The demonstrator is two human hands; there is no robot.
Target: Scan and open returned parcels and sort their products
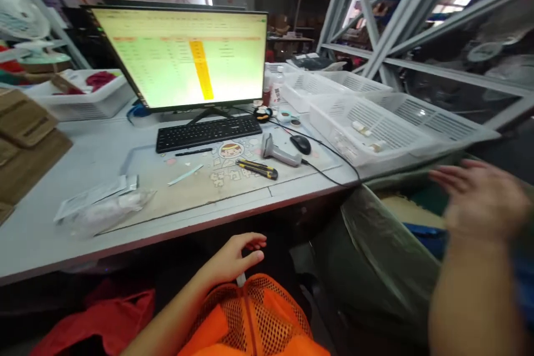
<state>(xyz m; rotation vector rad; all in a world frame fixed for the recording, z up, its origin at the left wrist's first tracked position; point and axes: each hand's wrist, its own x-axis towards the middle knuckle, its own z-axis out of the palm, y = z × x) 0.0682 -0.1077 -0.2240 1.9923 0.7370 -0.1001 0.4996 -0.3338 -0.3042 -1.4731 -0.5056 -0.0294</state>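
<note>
My left hand [237, 257] rests low in front of the orange mesh vest [267, 317], below the desk's front edge. Its fingers are loosely bent, with the thumb apart and nothing visible in them. Off to the right, my right hand [484, 197] is raised above a large bin lined with a dark green bag [375, 239]. Slightly blurred, its fingers reach out toward the left and hold nothing that I can see. On the desk, a grey barcode scanner [281, 153] lies beside a yellow and black box cutter [257, 168].
A monitor [167, 61] stands behind a black keyboard [208, 132]. A mouse [301, 144] sits near white plastic baskets [334, 122] holding small bottles. Clear plastic packets [112, 208] and cardboard boxes [29, 139] lie at left. The scanner's cable crosses the desk edge.
</note>
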